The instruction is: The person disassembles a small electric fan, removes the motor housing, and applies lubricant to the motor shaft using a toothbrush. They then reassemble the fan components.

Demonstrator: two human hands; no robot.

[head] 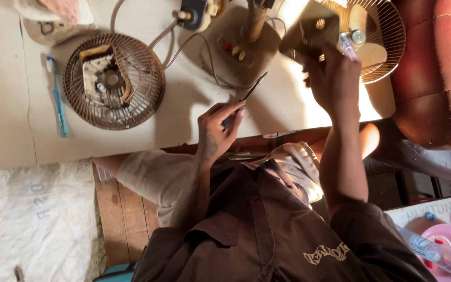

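Note:
My left hand [220, 122] is closed on a thin dark tool [251, 89] whose tip points up and right over the pale board [6, 94]. My right hand [335, 78] is raised higher and grips a dark brown fan part [309, 31], with a clear plastic tool handle [348, 47] sticking out beside the fingers. Just left of that part stands the fan base [236, 52], with its push buttons and stem. Both hands are apart, the tool tip lying between them.
A round wire fan grille [147, 78] holding a dusty motor [105, 78] lies at the left, with a blue toothbrush [57, 99] beside it. A second grille [382, 36] lies top right by a red cushion [444, 62]. Pink plates [444, 237] and a plastic bottle [434, 253] sit bottom right.

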